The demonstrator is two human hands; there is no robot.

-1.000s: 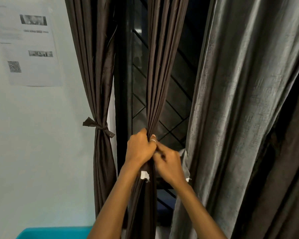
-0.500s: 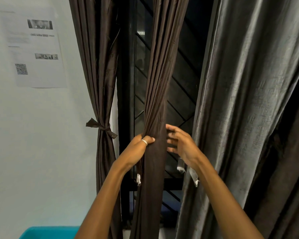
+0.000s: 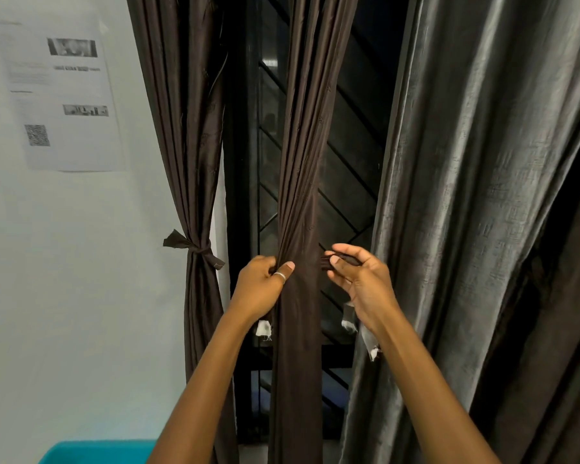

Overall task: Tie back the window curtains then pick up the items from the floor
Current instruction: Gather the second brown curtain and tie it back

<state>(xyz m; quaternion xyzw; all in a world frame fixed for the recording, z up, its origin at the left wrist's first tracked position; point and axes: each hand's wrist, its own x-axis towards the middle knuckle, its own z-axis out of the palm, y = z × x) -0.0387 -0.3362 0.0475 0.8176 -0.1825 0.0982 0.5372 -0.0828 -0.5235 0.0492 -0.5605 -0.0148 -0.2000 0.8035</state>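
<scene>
Centrally, left hand [image 3: 262, 286] grip clenching middle curtain [image 3: 302, 162] edge — right hand [image 3: 362, 283] pinching tie strip [image 3: 344, 259]

Two bare forearms, the left forearm [image 3: 208, 380] and the right forearm [image 3: 426, 390], come into the view from the 6 o'clock edge, both slim and uncovered to the wrist. The left hand [image 3: 260, 286] wears one plain silver ring [image 3: 281, 276] on the thumb, at the 3 o'clock side of the hand. The right hand [image 3: 362, 283] shows short nails.
</scene>
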